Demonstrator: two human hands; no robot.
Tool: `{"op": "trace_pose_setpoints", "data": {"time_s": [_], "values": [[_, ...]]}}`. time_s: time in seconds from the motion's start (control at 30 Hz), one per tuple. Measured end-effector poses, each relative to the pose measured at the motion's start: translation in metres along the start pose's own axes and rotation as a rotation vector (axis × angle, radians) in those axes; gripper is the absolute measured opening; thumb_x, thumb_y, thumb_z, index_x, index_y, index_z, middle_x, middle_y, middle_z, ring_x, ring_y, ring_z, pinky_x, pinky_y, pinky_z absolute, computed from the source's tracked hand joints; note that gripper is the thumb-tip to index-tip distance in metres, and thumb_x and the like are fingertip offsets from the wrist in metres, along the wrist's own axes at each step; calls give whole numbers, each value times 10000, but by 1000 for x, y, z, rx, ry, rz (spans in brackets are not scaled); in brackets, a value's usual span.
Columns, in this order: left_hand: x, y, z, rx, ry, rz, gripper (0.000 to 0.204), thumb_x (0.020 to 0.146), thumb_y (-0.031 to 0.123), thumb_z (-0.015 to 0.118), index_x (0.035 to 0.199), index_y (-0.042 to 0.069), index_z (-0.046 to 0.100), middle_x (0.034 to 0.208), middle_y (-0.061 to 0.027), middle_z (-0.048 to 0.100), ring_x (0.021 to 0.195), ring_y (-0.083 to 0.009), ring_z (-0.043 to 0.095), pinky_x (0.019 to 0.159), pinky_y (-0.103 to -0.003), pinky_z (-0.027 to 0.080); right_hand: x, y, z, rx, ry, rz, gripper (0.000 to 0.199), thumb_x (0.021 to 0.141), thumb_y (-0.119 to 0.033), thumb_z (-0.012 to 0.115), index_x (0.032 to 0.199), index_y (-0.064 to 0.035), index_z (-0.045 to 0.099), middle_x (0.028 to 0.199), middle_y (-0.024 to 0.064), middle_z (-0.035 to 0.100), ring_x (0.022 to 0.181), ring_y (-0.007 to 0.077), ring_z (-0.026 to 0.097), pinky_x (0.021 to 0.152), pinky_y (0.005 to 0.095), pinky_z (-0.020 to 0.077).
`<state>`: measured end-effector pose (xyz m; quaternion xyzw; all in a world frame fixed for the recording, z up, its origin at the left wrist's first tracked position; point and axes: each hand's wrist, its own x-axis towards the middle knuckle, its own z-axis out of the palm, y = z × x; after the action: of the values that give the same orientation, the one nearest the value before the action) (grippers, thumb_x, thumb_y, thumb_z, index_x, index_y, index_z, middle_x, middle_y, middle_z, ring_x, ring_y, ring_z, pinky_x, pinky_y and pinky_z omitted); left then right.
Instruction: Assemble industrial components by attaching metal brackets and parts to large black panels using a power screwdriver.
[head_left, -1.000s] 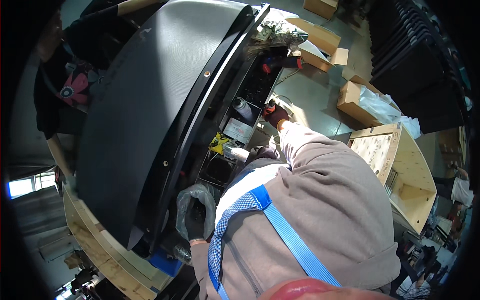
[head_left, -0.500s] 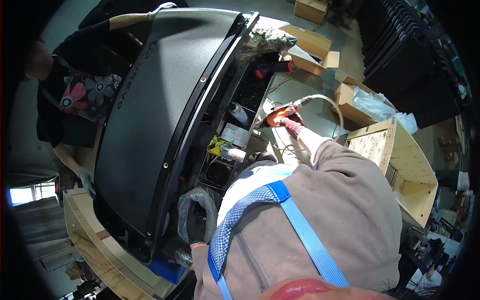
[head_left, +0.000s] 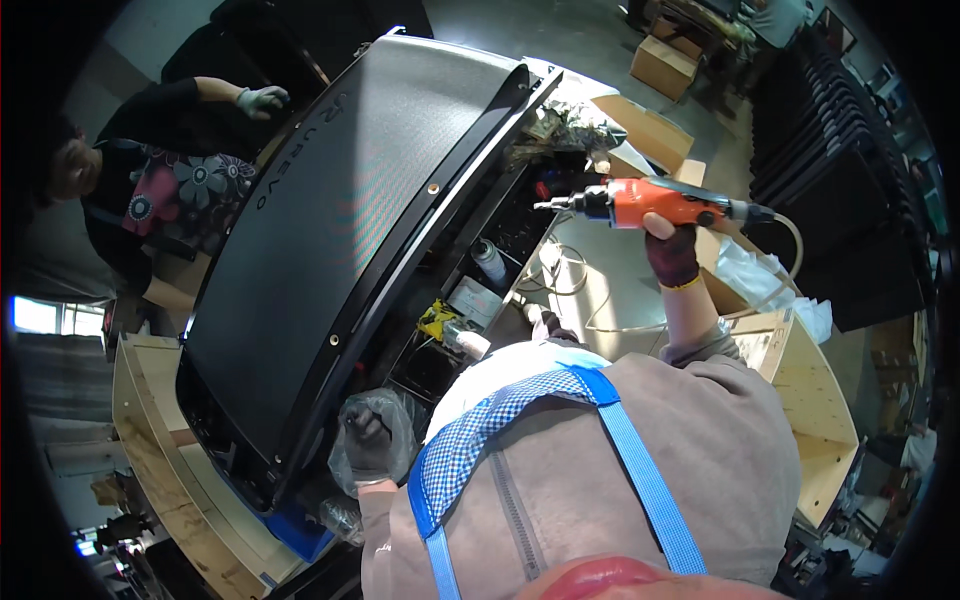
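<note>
A helper's gloved hand (head_left: 263, 102) is by the big black board (head_left: 335, 195). Your left hand (head_left: 369, 440) is in a clear bag (head_left: 402, 445), fingers curled, but I can't tell if they hold anything. Your right hand (head_left: 672, 252) is wrapped around the orange power driver (head_left: 655, 203), held up high, tip pointing left

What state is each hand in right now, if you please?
Left hand: fingers bent, at the clear plastic bag; whether it grips anything cannot be told.
Right hand: closed around the orange power driver.
</note>
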<state>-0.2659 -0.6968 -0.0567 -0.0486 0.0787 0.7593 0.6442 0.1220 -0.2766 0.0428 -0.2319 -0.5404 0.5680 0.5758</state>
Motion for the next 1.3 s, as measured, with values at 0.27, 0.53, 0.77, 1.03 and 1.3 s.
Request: {"op": "trace_pose_setpoints", "data": {"time_s": [0.27,0.53,0.77,1.03,1.3], "values": [[167,-80,88,179,-69,70,138,1009,261,458,971,138,509,839,24,417,684,-69,440,518,-161,340,110,-60,22,216,-398,-471,613,697,-229,788,1205,-31,509,1117,136,589,997,265,579,987,464,420],[273,-170,141,380,57,-54,194,981,317,508,995,124,511,827,23,466,673,-52,452,537,-148,361,136,-49,59,664,-467,-395,577,708,-89,694,1244,-140,489,1173,125,563,997,291,567,954,533,385],[315,-210,150,1192,-38,367,354,943,339,568,1168,65,549,896,-27,604,682,-65,553,516,-156,410,156,-16,48,737,-636,-187,645,696,-41,655,1288,-160,428,1195,130,553,997,300,563,933,531,380],[346,-227,183,633,149,-21,270,942,221,598,1145,47,563,888,-20,609,709,-83,573,655,-179,488,190,16,35,820,-679,-206,646,694,-52,681,1260,-48,369,1139,230,563,1031,342,601,880,487,516],[381,-226,205,1312,214,127,304,915,218,642,1125,18,552,897,-44,625,755,-98,602,663,-221,516,210,25,24,661,-610,-263,640,693,-91,732,1226,-56,379,1100,219,587,1006,328,617,864,447,531]]}}
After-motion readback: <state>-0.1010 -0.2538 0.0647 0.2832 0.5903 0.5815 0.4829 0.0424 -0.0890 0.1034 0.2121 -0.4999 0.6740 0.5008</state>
